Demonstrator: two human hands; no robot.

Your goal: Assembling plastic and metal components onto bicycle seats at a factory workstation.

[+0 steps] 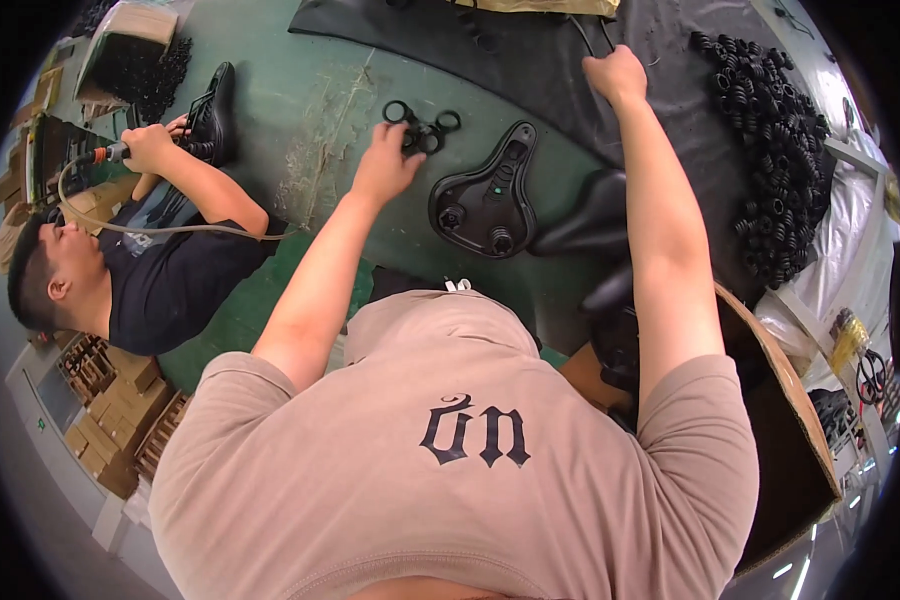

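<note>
My left hand (382, 165) is at a small cluster of black rings (448, 121) on the green tabletop, its fingers and thumb curled about some of them. Far forward on the right, my right hand (617, 77) is closed on a thin dark metal rod (583, 38), seemingly a bent rail; its far end runs up to the picture's top edge. Between my arms lies a black bicycle saddle (490, 195), underside up, with round fittings at its wide end and a small green dot. Another black saddle (585, 215) rests beside it, partly behind my right forearm.
Black springs (775, 160) lie heaped on the right over a black sheet (550, 90). An open cardboard box (820, 440) stands by my right side. At left, a co-worker (170, 240) holds a hose-fed power tool (110, 153) against another saddle (210, 115); small black parts (160, 85) lie beyond.
</note>
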